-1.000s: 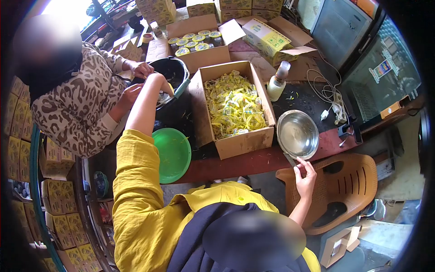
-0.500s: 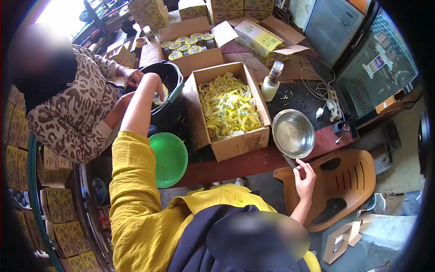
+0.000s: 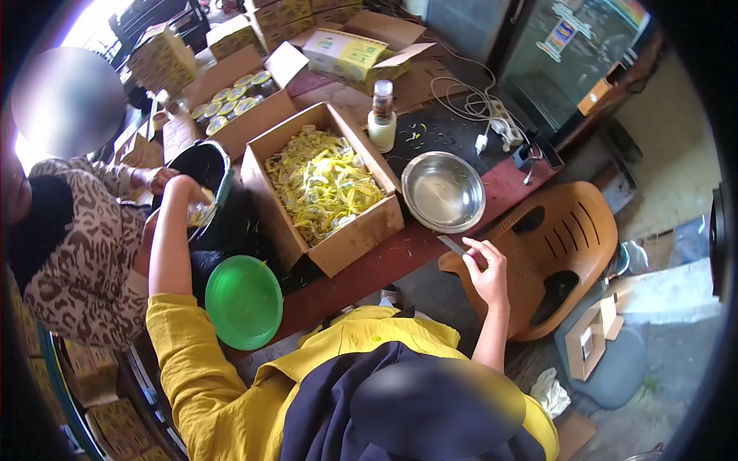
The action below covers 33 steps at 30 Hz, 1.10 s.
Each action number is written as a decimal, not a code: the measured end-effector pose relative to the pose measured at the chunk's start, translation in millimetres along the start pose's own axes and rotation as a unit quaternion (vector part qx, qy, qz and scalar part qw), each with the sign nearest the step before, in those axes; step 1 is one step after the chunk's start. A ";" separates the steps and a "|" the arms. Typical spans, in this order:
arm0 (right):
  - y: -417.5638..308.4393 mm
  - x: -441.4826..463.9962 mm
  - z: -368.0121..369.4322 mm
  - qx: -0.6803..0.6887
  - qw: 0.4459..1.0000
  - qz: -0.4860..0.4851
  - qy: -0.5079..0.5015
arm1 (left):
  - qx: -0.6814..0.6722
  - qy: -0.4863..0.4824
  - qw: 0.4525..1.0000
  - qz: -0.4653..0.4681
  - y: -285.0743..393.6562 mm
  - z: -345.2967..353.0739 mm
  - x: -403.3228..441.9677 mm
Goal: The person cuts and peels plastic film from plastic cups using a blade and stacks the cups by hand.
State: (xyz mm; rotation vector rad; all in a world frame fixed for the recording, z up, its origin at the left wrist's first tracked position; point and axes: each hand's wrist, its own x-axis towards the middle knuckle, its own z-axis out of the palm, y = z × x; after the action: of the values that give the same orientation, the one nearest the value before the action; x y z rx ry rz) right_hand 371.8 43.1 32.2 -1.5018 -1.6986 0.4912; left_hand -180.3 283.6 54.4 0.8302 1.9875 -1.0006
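Note:
My left hand (image 3: 185, 189) reaches over the rim of a black bucket (image 3: 224, 170), its fingers closed around what looks like a clear plastic cup (image 3: 202, 210); part of the grip is hidden. Between thumb and fingers, my right hand (image 3: 487, 270) pinches a thin grey knife (image 3: 452, 245), which points toward the table edge below a steel bowl (image 3: 443, 192). A green plastic basin (image 3: 244, 303) sits below my left forearm. In the middle stands a cardboard box (image 3: 355, 240) full of yellow and clear plastic scraps (image 3: 327, 180).
Across the bucket, a co-worker's hand (image 3: 156, 179) is near my left hand. An open carton of lidded cups (image 3: 231, 100) stands behind. A bottle-like stack (image 3: 382, 127), white cables (image 3: 480, 111) and a power strip (image 3: 503, 123) lie farther right. A brown plastic chair (image 3: 569, 230) stands beside the table.
The view has swung, so the table things appear farther left. My left hand is still at the bucket, and my right hand still holds the knife, its fingers slightly more spread.

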 end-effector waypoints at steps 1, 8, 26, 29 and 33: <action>-0.4 -2.3 0.2 0.012 1.000 0.009 0.003 | 0.041 0.134 0.989 0.056 -1.1 14.8 -46.9; 4.1 -8.4 -3.5 0.040 0.999 0.029 0.013 | -0.023 0.241 0.969 0.049 -8.3 -10.9 43.1; 6.4 -17.5 24.3 0.185 0.970 0.064 0.144 | 0.029 0.218 0.973 0.077 -25.9 40.2 -26.8; 4.2 -14.8 35.8 0.300 0.930 0.082 0.195 | 0.088 0.271 0.952 0.111 -23.6 36.1 -20.4; 5.0 -18.0 47.9 0.390 0.882 0.114 0.238 | 0.070 0.336 0.933 0.112 -24.3 32.3 -29.4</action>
State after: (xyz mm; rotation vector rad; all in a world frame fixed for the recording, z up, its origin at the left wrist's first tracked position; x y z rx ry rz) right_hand 337.8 37.3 -6.0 -1.0844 -0.7815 0.7463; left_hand -174.1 238.3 74.3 1.6063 2.3109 -0.7890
